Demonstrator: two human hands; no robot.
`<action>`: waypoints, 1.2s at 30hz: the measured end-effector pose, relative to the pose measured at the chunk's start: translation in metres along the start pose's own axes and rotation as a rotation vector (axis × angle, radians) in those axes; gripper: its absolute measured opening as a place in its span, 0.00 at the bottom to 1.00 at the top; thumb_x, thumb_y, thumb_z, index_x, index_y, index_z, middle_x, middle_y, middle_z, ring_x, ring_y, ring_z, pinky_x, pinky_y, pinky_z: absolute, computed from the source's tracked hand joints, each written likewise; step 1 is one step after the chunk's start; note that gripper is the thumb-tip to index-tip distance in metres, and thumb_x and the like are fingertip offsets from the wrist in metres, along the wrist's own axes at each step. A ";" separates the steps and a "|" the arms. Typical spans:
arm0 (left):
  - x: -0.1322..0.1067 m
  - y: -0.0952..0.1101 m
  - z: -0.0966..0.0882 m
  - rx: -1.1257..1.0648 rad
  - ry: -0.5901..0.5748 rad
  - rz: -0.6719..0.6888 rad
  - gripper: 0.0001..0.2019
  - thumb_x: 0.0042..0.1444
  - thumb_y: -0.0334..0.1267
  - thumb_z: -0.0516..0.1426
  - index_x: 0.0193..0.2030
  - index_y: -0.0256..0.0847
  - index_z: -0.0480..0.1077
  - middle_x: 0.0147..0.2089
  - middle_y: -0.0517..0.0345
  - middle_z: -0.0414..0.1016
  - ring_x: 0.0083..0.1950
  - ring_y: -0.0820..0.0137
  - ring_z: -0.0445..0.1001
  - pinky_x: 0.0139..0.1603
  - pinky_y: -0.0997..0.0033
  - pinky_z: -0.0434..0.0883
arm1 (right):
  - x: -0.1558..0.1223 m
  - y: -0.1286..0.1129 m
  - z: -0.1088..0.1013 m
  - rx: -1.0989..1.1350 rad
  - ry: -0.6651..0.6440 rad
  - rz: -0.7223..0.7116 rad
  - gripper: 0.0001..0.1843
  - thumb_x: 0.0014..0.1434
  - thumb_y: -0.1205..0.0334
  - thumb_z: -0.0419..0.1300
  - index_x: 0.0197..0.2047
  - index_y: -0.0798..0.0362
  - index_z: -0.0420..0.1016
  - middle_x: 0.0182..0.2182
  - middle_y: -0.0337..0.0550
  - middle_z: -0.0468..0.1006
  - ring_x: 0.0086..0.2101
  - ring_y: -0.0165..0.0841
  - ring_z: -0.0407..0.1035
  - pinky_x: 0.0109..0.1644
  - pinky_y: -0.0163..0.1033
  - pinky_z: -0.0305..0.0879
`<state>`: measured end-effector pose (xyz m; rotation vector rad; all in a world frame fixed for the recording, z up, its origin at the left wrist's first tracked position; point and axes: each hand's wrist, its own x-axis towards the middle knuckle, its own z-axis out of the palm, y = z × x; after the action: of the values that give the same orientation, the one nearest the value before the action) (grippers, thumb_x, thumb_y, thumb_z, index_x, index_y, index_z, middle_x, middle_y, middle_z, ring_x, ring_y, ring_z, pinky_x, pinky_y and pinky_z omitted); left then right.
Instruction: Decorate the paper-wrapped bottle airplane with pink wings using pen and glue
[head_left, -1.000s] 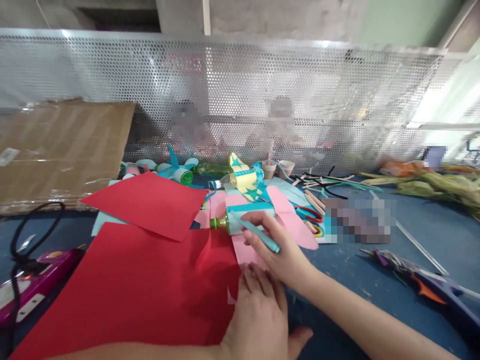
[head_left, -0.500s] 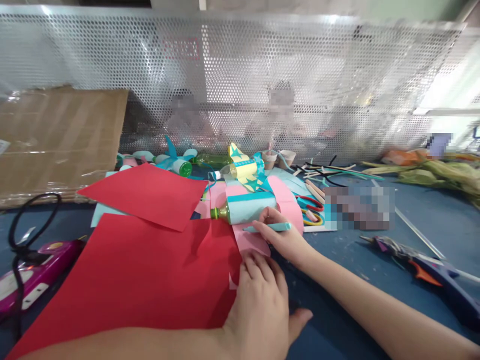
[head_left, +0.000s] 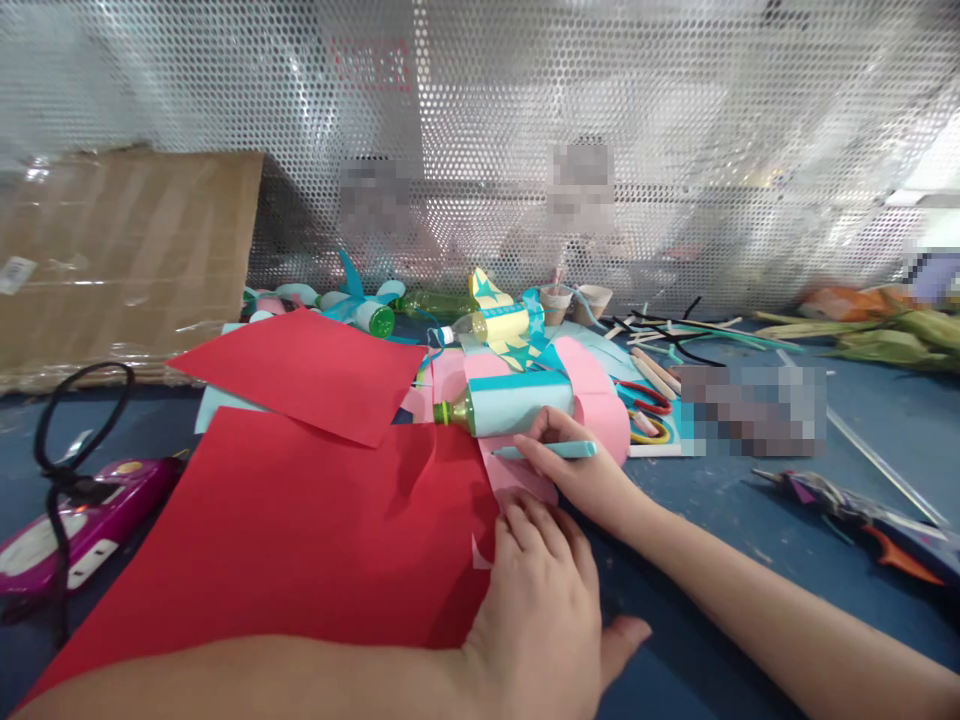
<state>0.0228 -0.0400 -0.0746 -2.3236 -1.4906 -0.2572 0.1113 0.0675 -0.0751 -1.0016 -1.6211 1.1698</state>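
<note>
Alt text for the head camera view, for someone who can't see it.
The right hand holds a teal pen on pink paper beside a teal-wrapped bottle, while the left hand lies flat at the edge of a red sheet. Scissors and a purple glue gun lie on the blue table.

I see a perforated metal screen (head_left: 480,150) running across the whole back of my view, grey and shiny; below it lies the desk (head_left: 712,500), its top dark blue; against the screen's left end stands a brown cardboard sheet (head_left: 127,250); at the screen's right end, bright light (head_left: 930,170) glares through the holes.
</note>
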 end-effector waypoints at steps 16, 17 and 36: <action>0.001 0.000 0.000 0.002 -0.093 0.002 0.39 0.54 0.64 0.52 0.55 0.26 0.72 0.51 0.25 0.75 0.51 0.42 0.75 0.43 0.50 0.74 | -0.001 0.002 0.001 -0.005 0.021 -0.004 0.18 0.54 0.47 0.60 0.27 0.50 0.59 0.21 0.33 0.63 0.23 0.27 0.55 0.26 0.35 0.53; 0.001 0.000 0.000 0.002 -0.083 0.002 0.39 0.54 0.64 0.52 0.54 0.26 0.72 0.51 0.25 0.75 0.51 0.43 0.75 0.43 0.51 0.74 | -0.001 0.002 0.000 -0.011 0.026 -0.003 0.18 0.54 0.47 0.60 0.27 0.50 0.59 0.21 0.32 0.63 0.23 0.27 0.55 0.26 0.35 0.53; 0.002 0.000 -0.002 -0.020 -0.089 0.001 0.39 0.53 0.63 0.54 0.54 0.23 0.72 0.50 0.22 0.74 0.50 0.40 0.75 0.43 0.50 0.74 | 0.000 0.004 0.002 0.014 -0.009 0.009 0.19 0.53 0.46 0.61 0.27 0.50 0.59 0.20 0.31 0.63 0.22 0.26 0.54 0.25 0.35 0.53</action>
<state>0.0235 -0.0393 -0.0720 -2.3800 -1.5358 -0.1712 0.1095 0.0676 -0.0793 -0.9970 -1.6152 1.1917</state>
